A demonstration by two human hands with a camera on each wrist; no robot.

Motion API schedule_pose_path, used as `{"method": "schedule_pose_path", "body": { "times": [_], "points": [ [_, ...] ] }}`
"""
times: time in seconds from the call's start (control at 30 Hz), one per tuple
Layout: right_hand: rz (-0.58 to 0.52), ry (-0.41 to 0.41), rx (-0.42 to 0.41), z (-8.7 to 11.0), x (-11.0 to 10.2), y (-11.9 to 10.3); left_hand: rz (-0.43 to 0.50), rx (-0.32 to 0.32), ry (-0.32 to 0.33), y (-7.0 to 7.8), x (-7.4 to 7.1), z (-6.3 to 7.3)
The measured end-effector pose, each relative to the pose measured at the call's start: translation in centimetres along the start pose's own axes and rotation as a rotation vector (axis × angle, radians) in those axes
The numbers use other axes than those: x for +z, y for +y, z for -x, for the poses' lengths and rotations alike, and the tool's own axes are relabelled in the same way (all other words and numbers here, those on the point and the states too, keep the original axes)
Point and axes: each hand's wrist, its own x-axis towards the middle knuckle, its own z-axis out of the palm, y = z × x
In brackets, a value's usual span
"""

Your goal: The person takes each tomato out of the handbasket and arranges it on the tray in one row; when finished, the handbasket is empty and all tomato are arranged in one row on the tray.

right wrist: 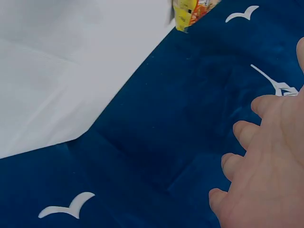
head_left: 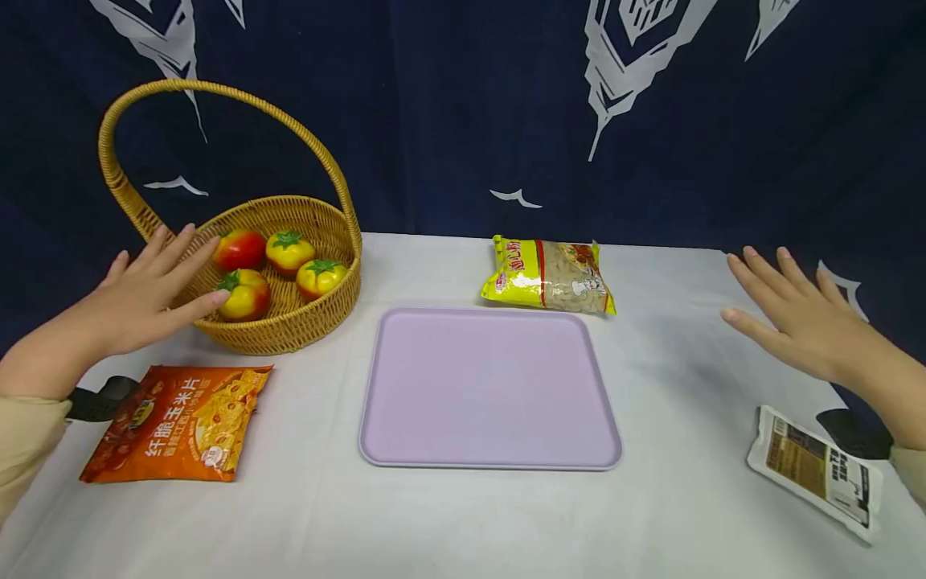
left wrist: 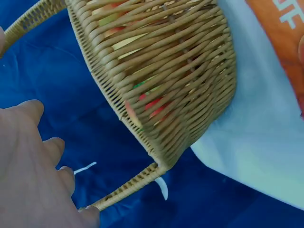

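In the head view my left hand (head_left: pixel 148 301) is spread with straight fingers, overlapping the near left side of a wicker basket (head_left: pixel 318 322). Inside the basket lie several red and yellow tomato-like fruits (head_left: pixel 246 296) with green tops. The left wrist view shows the basket's woven side (left wrist: pixel 180 71) beyond the hand (left wrist: pixel 33 171), which holds nothing. My right hand (head_left: pixel 817 322), fingers spread, is raised over the right end of the table. Nothing is in it; the right wrist view shows its fingers (right wrist: pixel 244 135) against the blue cloth. Nearest it lies a white and brown packet (head_left: pixel 817 470).
A lilac tray (head_left: pixel 492 386) lies mid-table. Behind it sits a yellow bag of noodles (head_left: pixel 553 275). An orange snack bag (head_left: pixel 181 422) lies in front of the basket. A dark blue curtain (head_left: pixel 448 121) hangs behind the white table (head_left: pixel 448 523).
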Motion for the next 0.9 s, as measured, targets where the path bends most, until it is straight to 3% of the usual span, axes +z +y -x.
{"method": "schedule_pose_path", "body": {
  "times": [0.23,0.33,0.47,0.7,0.9],
  "points": [
    [0.051,0.003,-0.018,-0.3,-1.4,-0.9,-0.054,-0.03,0.051,0.9,-2.4,-1.0],
    [0.065,0.02,-0.035,0.3,-1.9,-2.0,0.025,-0.036,0.079,1.4,-3.3,-1.1],
    [0.005,0.082,-0.093,2.2,-1.8,-4.2,0.188,-0.069,0.111,1.9,-3.0,-1.0],
    [-0.341,0.194,-0.22,5.9,1.5,-8.6,0.466,-0.143,0.142,0.6,-0.6,-1.3],
    [-0.769,0.12,-0.204,6.7,5.8,-10.9,0.609,-0.199,0.159,-1.5,1.2,-1.4]
  ]
}}
